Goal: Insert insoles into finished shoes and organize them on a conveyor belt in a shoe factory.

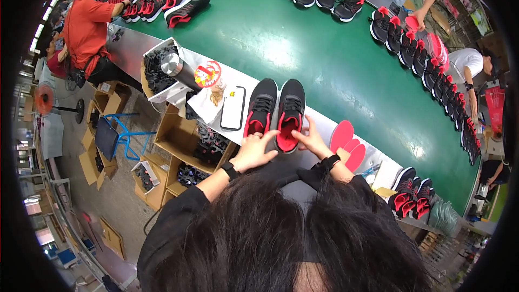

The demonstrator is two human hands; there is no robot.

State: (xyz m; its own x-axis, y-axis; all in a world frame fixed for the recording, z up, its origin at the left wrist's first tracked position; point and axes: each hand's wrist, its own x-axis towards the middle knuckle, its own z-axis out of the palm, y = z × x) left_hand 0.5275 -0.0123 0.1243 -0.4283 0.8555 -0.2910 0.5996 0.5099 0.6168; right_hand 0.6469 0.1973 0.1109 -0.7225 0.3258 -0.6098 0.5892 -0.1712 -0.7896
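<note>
Two black sneakers with red linings and white sole edges stand side by side in front of me, toes pointing away. My left hand (254,150) is at the heel of the left sneaker (262,105), its fingers curled over the heel and the thumb stretched toward the right sneaker (292,103). At that shoe's heel my right hand (313,139) holds the collar, thumb by the red opening and a finger along the outer side. Some fingertips are hidden. Red insoles (351,146) lie just right of my right hand.
A white-framed phone (233,108), steel tumbler (186,72) and box of black parts (158,70) sit to the left. Sneakers line the green belt (335,75). Cardboard boxes (178,135) and a blue-framed chair (116,135) stand below left. Co-workers (89,27) surround the belt.
</note>
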